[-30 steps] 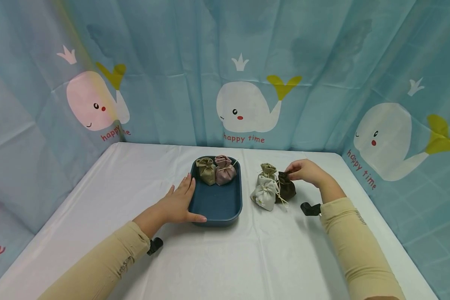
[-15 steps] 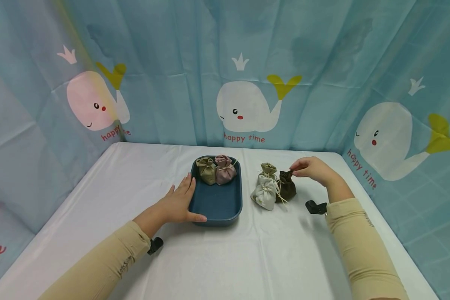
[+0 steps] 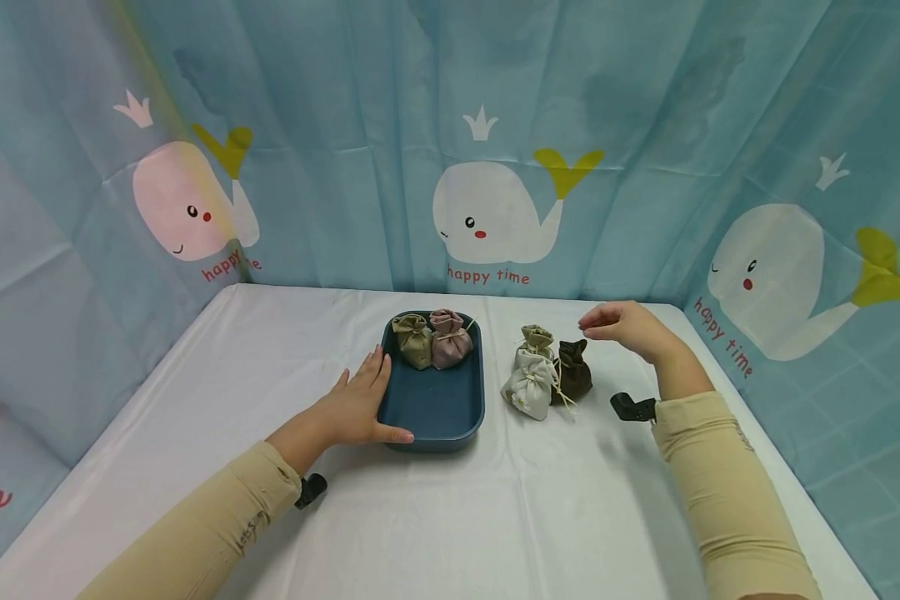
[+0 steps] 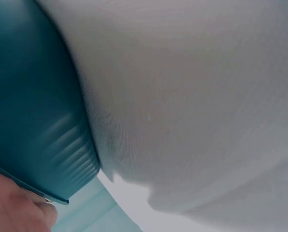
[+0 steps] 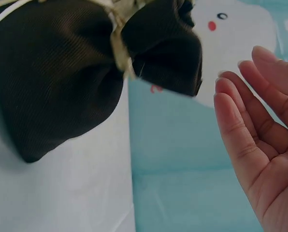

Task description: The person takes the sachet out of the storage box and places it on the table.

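Note:
My left hand (image 3: pixel 352 408) lies with straight, spread fingers along the left rim of a blue rectangular tray (image 3: pixel 431 408); the tray's outer wall (image 4: pixel 37 106) fills the left of the left wrist view. Inside the tray's far end sit an olive drawstring pouch (image 3: pixel 414 343) and a mauve drawstring pouch (image 3: pixel 450 343). To the right of the tray, a dark brown drawstring pouch (image 3: pixel 573 375) stands beside a white drawstring pouch (image 3: pixel 530 387). My right hand (image 3: pixel 630 329) hovers apart from the brown pouch (image 5: pixel 62 72), its fingers relaxed and holding nothing.
Behind the white pouch stands another olive pouch (image 3: pixel 537 337). A white cloth (image 3: pixel 450 525) covers the table. Blue whale-print curtains (image 3: pixel 330 217) hang along the back and both sides. A small black camera (image 3: pixel 633 407) sits at the right wrist.
My right hand has let go of the brown pouch's top and moved up and slightly right. The brown pouch stands in nearly the same place. My left hand and the tray stay still.

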`<state>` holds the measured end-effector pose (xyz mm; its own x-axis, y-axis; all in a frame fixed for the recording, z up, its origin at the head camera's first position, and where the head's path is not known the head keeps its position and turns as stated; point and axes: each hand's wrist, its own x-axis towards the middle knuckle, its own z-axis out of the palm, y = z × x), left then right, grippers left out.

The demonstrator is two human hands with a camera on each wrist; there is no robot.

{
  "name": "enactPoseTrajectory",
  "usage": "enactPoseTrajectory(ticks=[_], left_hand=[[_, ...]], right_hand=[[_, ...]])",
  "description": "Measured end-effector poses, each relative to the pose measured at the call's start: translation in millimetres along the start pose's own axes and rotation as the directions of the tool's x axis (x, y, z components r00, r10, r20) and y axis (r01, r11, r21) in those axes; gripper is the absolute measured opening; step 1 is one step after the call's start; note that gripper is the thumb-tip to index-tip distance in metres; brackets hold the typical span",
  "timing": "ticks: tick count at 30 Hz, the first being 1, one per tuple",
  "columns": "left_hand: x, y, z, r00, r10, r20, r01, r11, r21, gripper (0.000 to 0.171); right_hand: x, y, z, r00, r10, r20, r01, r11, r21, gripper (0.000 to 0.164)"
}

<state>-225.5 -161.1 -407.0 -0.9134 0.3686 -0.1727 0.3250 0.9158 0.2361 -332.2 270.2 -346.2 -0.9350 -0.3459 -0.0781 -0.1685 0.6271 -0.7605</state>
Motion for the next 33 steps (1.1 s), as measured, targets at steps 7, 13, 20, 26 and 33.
enactPoseTrajectory(ticks=[7,13,20,26,33], left_hand=[[-0.5,1.3,-1.6,1.000,0.000,0.000,0.000,1.000,-0.003,0.124],[0.7,0.7,-0.2,1.000,0.002,-0.005,-0.002,1.000,-0.004,0.124],[1.8,-0.3,0.7,1.000,0.002,-0.009,-0.002,1.000,-0.006,0.125],[1.8,-1.9,0.2,1.000,-0.003,-0.004,0.003,1.000,-0.010,0.125],[0.8,-0.9,-0.1,1.000,-0.003,0.006,0.003,1.000,-0.013,0.125]], right_hand=[[4,-16,3,0.999,-0.036,-0.009,0.036,0.999,0.001,0.031],[5,-31,7,0.998,-0.069,-0.010,0.069,0.998,0.012,0.032],[8,-49,15,0.998,-0.055,-0.002,0.056,0.998,0.024,0.035],[17,-64,25,0.997,-0.077,0.001,0.077,0.996,0.037,0.036],[29,-82,42,0.994,-0.110,-0.010,0.110,0.992,0.056,0.028]])
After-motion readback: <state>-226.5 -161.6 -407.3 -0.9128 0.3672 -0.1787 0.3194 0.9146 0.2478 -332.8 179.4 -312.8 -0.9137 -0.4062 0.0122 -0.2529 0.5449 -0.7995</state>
